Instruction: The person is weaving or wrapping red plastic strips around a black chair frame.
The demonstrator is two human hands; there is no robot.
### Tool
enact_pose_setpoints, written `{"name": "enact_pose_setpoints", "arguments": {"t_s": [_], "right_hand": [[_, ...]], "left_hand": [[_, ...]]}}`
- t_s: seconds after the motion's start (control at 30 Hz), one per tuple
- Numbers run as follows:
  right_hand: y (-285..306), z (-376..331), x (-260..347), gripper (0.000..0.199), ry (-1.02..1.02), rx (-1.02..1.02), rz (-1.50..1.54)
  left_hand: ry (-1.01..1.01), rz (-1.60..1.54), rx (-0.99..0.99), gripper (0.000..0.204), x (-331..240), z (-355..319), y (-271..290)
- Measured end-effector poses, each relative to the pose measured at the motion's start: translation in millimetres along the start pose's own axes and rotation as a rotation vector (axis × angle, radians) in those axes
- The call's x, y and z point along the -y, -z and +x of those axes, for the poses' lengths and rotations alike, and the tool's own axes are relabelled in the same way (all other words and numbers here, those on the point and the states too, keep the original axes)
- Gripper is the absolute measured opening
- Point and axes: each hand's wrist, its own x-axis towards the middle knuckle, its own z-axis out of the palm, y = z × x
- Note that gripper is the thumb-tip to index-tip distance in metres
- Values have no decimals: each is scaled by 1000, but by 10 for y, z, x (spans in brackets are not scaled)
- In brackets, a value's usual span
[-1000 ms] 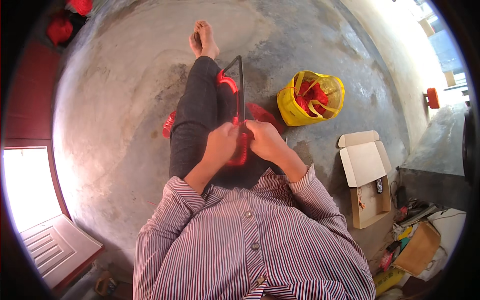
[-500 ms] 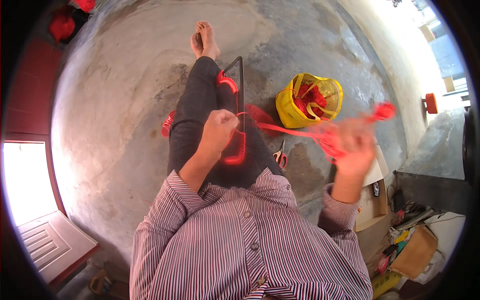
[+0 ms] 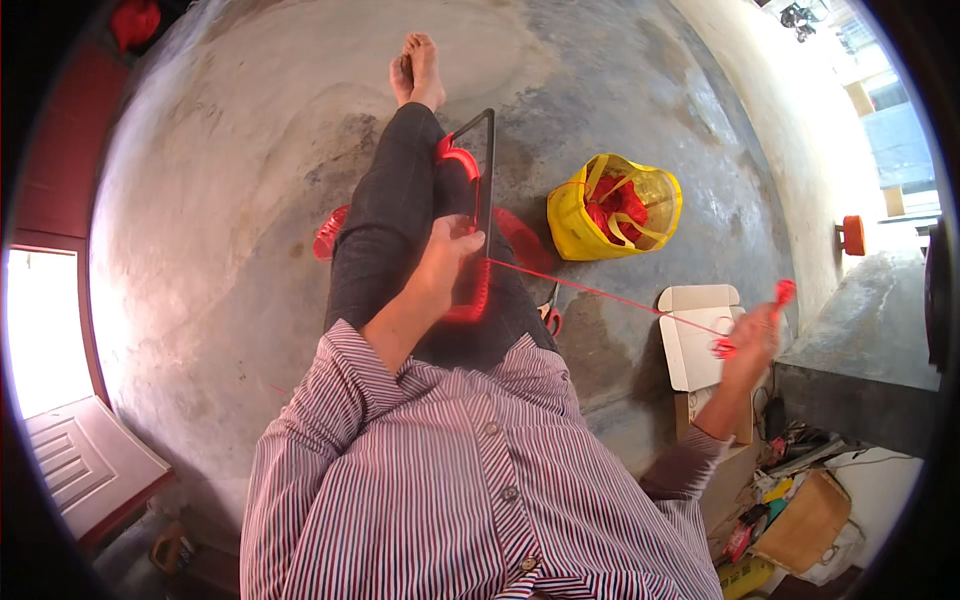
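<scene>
A thin dark metal frame [image 3: 491, 160] lies over my legs, partly wrapped in coiled red cord [image 3: 481, 290]. My left hand [image 3: 440, 262] is closed on the frame beside the wrapping, thumb against the bar. From there a taut red ribbon [image 3: 600, 291] stretches to the right. Its other end runs into my right hand [image 3: 752, 348], closed around a bundle of the same ribbon. A knotted red end [image 3: 785, 292] sticks out above that fist. Scissors [image 3: 553, 314] with red handles rest by my right thigh.
A yellow bag [image 3: 565, 222] holding red material stands on the concrete floor to the right of my knees. An opened cardboard box [image 3: 690, 360] is near my right forearm. Red bundles [image 3: 328, 232] lie left of my legs. Clutter [image 3: 800, 515] fills the lower right corner.
My right hand has swung outward to the right and slightly down, drawing the ribbon from a slack band to a tight line. My left hand stays at the frame.
</scene>
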Motion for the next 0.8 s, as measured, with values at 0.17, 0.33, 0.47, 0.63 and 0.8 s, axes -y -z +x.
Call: {"name": "enact_pose_setpoints", "arguments": {"t_s": [0.17, 0.33, 0.47, 0.63, 0.8], "right_hand": [[-993, -635, -576, 32, -526, 574, 141], [-1775, -955, -649, 39, -707, 1175, 547], [-2124, -735, -593, 37, -554, 702, 616], [-2125, -456, -959, 22, -424, 672, 31], [-2327, -659, -1229, 21, 180, 1106, -527]], "left_hand": [[-815, 963, 156, 28, -116, -290, -49], [-665, 700, 658, 27, -254, -560, -338], [-229, -312, 536, 20, -555, -388, -328], [-821, 873, 191, 26, -732, -90, 196], [-866, 1518, 279, 33, -377, -84, 395]]}}
